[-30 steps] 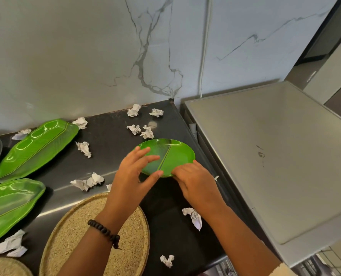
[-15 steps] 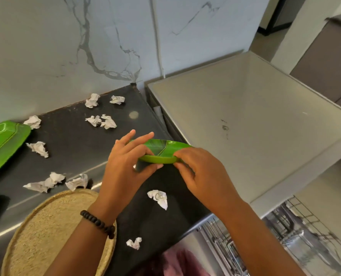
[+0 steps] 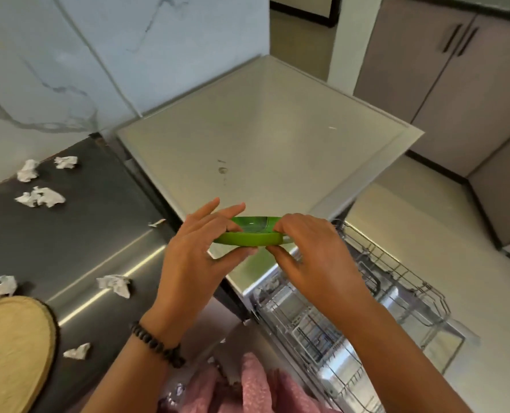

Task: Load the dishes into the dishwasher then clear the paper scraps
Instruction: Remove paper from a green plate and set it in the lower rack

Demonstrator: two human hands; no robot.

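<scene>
A small green leaf-patterned plate (image 3: 252, 234) is in the air, seen almost edge-on, over the front corner of the pale dishwasher top (image 3: 262, 138). My left hand (image 3: 200, 254) pinches its left rim between thumb and fingers. My right hand (image 3: 310, 251) grips its right rim. Below and to the right, the dishwasher's wire rack (image 3: 366, 308) is pulled out. Several crumpled paper scraps (image 3: 40, 196) lie on the dark counter (image 3: 78, 234), one of them near its front (image 3: 115, 284).
A round woven mat (image 3: 12, 350) lies at the counter's lower left. The marble wall (image 3: 54, 70) stands behind. Grey cabinets (image 3: 456, 70) and pale floor (image 3: 426, 234) are to the right. Pink clothing (image 3: 247, 389) shows at the bottom.
Both hands lifted the green plate off the counter and carried it right, over the dishwasher top's corner. The view swung right, revealing the pulled-out rack; the large green plates left the frame.
</scene>
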